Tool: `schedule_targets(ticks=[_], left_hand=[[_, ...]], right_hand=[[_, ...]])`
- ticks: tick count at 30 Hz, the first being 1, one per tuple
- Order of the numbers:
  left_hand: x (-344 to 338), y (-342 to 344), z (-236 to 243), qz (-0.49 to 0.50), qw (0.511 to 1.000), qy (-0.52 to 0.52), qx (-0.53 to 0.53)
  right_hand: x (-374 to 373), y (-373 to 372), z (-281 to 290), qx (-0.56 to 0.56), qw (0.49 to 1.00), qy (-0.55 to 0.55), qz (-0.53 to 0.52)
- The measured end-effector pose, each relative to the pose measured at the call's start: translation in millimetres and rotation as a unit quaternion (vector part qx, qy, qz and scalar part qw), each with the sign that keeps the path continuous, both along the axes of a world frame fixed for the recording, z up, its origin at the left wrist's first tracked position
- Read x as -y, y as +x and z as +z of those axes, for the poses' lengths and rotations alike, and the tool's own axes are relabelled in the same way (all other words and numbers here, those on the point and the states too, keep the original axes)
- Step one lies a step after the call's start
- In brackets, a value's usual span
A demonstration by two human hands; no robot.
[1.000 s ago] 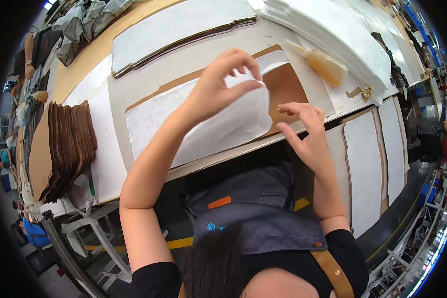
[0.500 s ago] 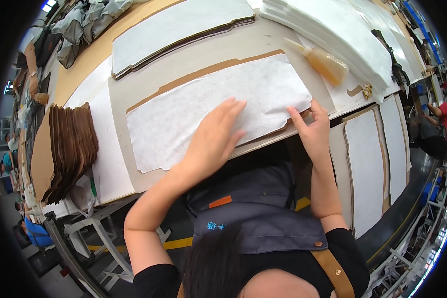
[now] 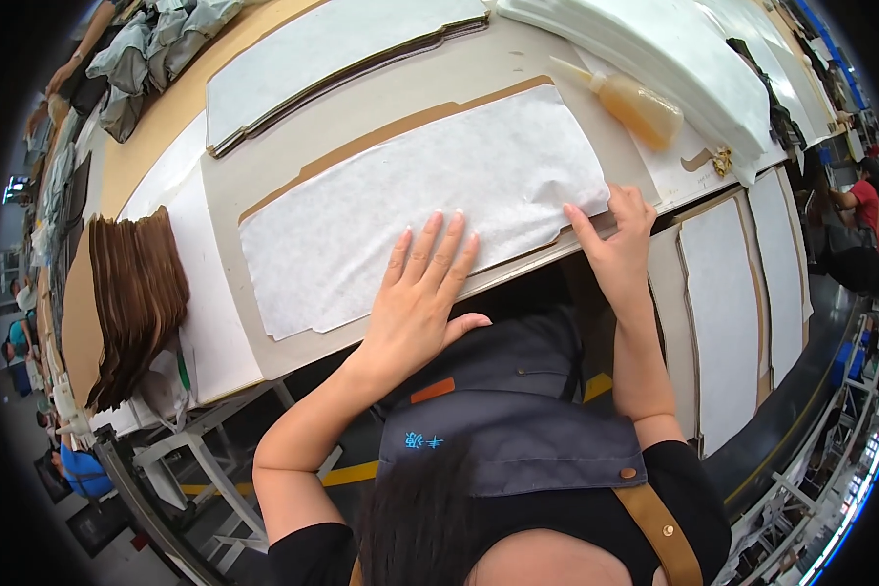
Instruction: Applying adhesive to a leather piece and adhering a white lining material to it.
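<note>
A white sheet (image 3: 420,171) lies over a brown board (image 3: 430,113), whose edge shows along the far side. My left hand (image 3: 418,298) is open, fingertips lying flat on the sheet's near part, which is slightly creased. My right hand (image 3: 610,239) grips the sheet's near right corner between thumb and fingers. A squeeze bottle (image 3: 635,112) of amber liquid lies beyond that corner.
Stacked brown pieces (image 3: 137,303) stand at the left, a white-topped stack (image 3: 347,49) behind, thick white sheets (image 3: 654,49) at back right. More covered boards (image 3: 718,322) lie right of me. Co-workers (image 3: 867,210) are at both sides; my apron (image 3: 508,449) hangs below the table edge.
The white sheet, raised at its right part a second ago, now lies down over the brown board. My left hand came down onto it; my right hand closed on its corner.
</note>
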State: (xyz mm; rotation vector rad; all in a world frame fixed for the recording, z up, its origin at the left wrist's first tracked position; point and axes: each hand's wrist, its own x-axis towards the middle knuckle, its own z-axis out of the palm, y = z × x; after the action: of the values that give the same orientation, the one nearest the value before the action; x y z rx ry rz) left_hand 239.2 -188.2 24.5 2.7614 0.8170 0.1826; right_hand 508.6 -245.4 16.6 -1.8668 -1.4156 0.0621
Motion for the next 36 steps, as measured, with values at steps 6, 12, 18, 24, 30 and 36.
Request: schedule_targets(ticks=[6, 12, 18, 24, 30, 36], left_hand=[[1.7, 3.1, 1.3, 0.005, 1.0, 0.005, -0.011], [5.3, 28.3, 2.9, -0.008, 1.0, -0.013, 0.009], [7.2, 53.1, -5.6, -0.028, 0.999, -0.012, 0.035], [7.9, 56.4, -5.9, -0.03, 0.999, 0.005, 0.029], [11.1, 67.5, -8.0, -0.015, 0.998, 0.013, 0.053], [10.7, 68.9, -4.0, -0.028, 0.999, 0.014, 0.044]], right_hand=[[-1.9, 1.7, 4.2, 0.009, 1.0, -0.008, 0.01], [-1.8, 3.8, -0.8, 0.034, 0.999, -0.01, 0.018], [-1.1, 3.6, -3.7, 0.043, 0.999, 0.003, 0.022], [0.0, 5.2, -4.8, 0.04, 0.999, 0.011, 0.021], [1.1, 5.2, -5.7, 0.026, 0.999, 0.019, 0.023], [-1.2, 9.7, -5.2, -0.003, 1.0, 0.026, -0.004]])
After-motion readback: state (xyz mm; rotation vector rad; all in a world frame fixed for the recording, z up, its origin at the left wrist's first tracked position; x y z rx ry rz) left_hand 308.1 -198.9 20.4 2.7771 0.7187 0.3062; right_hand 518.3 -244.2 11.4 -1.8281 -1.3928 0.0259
